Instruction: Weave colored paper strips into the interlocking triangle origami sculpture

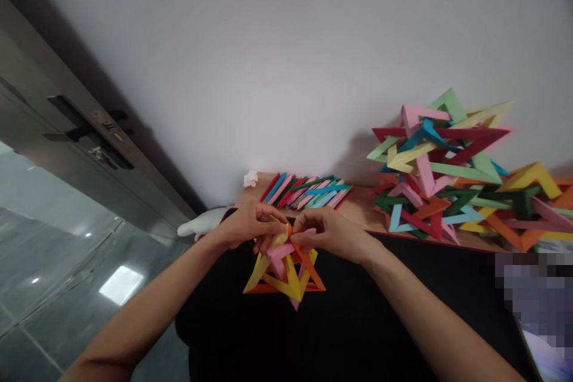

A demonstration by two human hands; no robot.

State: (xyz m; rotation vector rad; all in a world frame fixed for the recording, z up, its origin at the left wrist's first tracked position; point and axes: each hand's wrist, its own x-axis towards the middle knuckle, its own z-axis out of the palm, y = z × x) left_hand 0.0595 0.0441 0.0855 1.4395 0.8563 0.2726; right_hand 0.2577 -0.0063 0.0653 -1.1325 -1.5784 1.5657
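Between my two hands, above my dark-clothed lap, is a folded-paper star (293, 277) of interlaced yellow, orange and pink strips. My left hand (254, 228) pinches a pale yellow strip at the star's upper left. From the other side, my right hand (329, 231) grips an orange strip near the top, its thumb and forefinger close together. The fingertips of both hands nearly meet there, and they partly hide the upper joints. The star's lower points hang free, in plain view.
Folded paper strips (307, 190) in several colours lie on a narrow wooden shelf (362, 209) against the wall. Crumpled white paper (250, 178) sits at its left end. Finished paper stars (441, 143) are piled at the right. A door (89, 125) with a handle stands at left.
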